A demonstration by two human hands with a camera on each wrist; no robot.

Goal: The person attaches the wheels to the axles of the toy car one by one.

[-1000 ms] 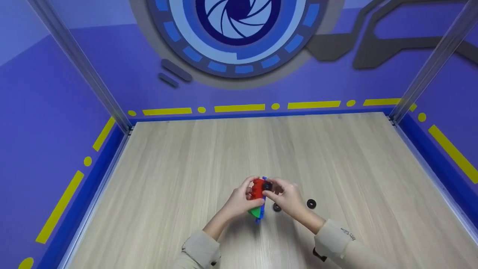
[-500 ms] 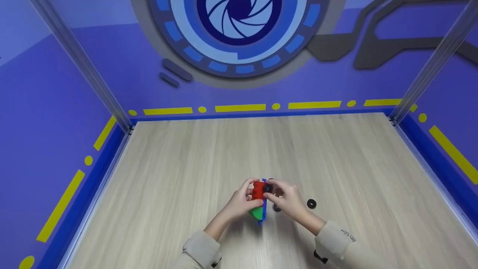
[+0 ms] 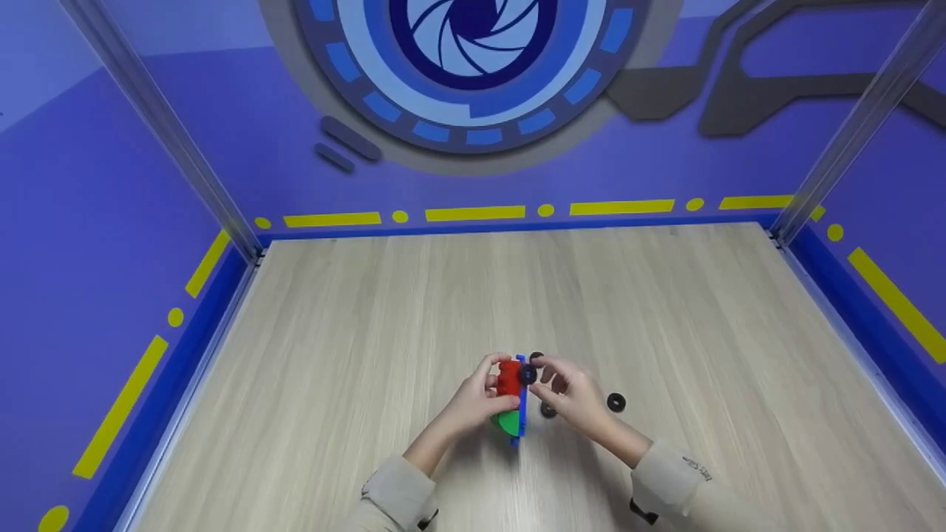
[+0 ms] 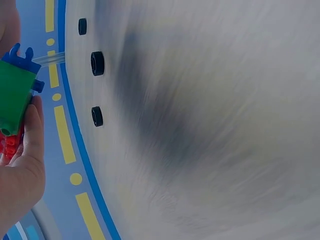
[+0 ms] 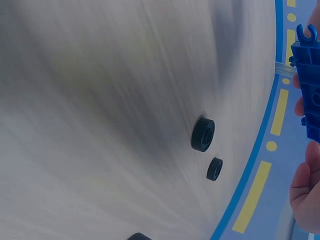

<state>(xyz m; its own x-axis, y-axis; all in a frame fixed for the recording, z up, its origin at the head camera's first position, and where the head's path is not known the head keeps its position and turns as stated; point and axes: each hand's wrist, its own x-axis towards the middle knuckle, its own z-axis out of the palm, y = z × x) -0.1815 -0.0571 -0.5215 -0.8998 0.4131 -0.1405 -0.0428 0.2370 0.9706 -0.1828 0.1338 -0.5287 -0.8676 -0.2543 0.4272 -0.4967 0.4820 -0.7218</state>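
My left hand (image 3: pixel 474 399) grips a small toy vehicle built of blocks, tipped on its side above the table. It has a red studded block (image 3: pixel 509 378), a green piece (image 3: pixel 508 423) and a blue base (image 3: pixel 523 414) with hooks at its end, clear in the right wrist view. A black wheel (image 3: pixel 528 374) sits against the blue base. My right hand (image 3: pixel 575 393) is just to the right of that wheel, thumb and forefinger parted and holding nothing. In the left wrist view, the green piece (image 4: pixel 14 95) faces the camera.
Loose black wheels lie on the wooden table (image 3: pixel 369 310): one beyond my right fingertips (image 3: pixel 536 357), one wheel (image 3: pixel 548 410) partly under the right hand, another wheel (image 3: pixel 616 403) farther right. Blue-purple panels (image 3: pixel 473 185) wall in the back and sides.
My right fingers held the wheel against the blue base; now they have let go and drawn slightly right. The wheel stays on the vehicle. My left hand has barely moved.
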